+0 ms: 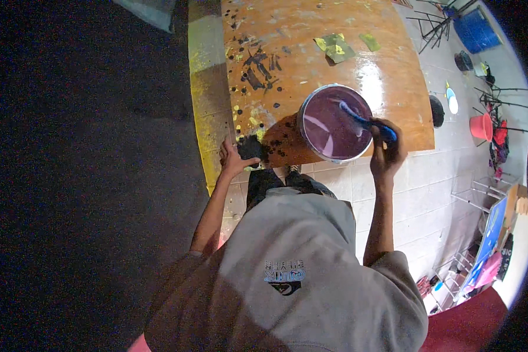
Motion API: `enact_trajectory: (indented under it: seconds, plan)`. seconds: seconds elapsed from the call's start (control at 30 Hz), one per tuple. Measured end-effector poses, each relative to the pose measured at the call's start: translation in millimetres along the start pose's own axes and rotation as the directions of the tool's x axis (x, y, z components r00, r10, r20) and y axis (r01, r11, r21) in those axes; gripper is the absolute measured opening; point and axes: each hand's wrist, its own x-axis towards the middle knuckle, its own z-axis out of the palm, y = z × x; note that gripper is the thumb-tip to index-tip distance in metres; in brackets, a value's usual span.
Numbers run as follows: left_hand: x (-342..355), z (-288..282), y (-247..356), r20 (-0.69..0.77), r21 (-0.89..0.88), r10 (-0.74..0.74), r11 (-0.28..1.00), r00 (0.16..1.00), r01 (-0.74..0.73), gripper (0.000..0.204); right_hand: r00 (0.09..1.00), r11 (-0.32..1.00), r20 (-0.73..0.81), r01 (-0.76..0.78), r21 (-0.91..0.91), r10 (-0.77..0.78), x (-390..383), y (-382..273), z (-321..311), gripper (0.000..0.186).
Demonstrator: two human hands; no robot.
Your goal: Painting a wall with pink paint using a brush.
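- Seen from the head camera, a person in a grey shirt point(311, 234) stands at a paint-marked wooden worktop point(302, 53), with a round container point(303, 122) with a pale rim near its close edge, open side up, its inside purplish.
- The right hand point(391, 154), just beside the container on its right, has its fingers closed around a blue tool point(359, 118); the tool slants over the container's right rim, its paler end inside. Whether that end touches the contents cannot be told.
- The left hand point(233, 161), well apart from the container on its left, is spread, thumb held away from the fingers, at the worktop's near corner beside a black patch point(251, 148). Whether it presses on the surface cannot be told.
- Beyond the container lie green-and-yellow pieces point(338, 48); beyond it to the left, dark smears point(258, 67) mark the wood.
- Far to the container's right, past the worktop, stand a pinkish-red bucket point(480, 127) and, farther off, a blue drum point(477, 30).
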Motion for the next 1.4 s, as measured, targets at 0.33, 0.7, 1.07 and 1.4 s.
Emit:
enact_trajectory:
  seconds: [0.33, 0.7, 1.07, 1.4]
  plan:
    - [7, 2, 58, -0.14, 0.158, -0.013, 0.987, 0.99, 0.035, 0.128, 0.998, 1.0, 0.056, 0.015, 0.005, -0.015, 3, 1, 5, 0.017]
    - [23, -24, 11, -0.264, 0.148, -0.13, 0.974, 0.956, 0.174, 0.124, 0.997, 0.986, 0.001, -0.08, 0.143, 0.081, 3, 5, 2, 0.016]
    - [10, -69, 83, 0.122, -0.902, 0.362, -0.348, 0.924, 0.255, 0.102, 0.994, 0.988, -0.091, -0.051, 0.143, 0.064, 1, 2, 3, 0.014]
    - [6, -86, 91, 0.144, -0.88, 0.561, -0.304, 0.815, 0.365, 0.098, 0.988, 0.985, -0.134, -0.057, 0.166, 0.079, 0, 3, 3, 0.016]
